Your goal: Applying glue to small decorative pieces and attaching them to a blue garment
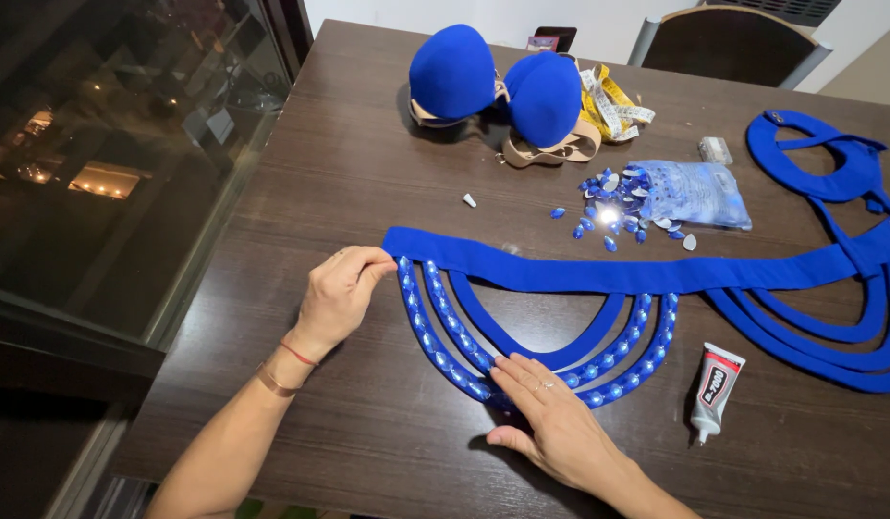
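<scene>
left hand point(337, 293) pinching blue belt point(560, 274), right hand point(550, 418) pressing jewelled loops point(445, 360)

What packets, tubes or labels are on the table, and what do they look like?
Glue tube: right of the right hand, lying flat; grey with a red, white and black label.
Gem bag: above the blue band; clear plastic, bluish, gems spilling out leftwards.
Tape measure: beside the blue cups; yellow-and-white, bunched.

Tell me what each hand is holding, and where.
Left hand pinches the blue belt at its left end. Right hand lies flat on the gem loops' bottom, gripping nothing.
</scene>
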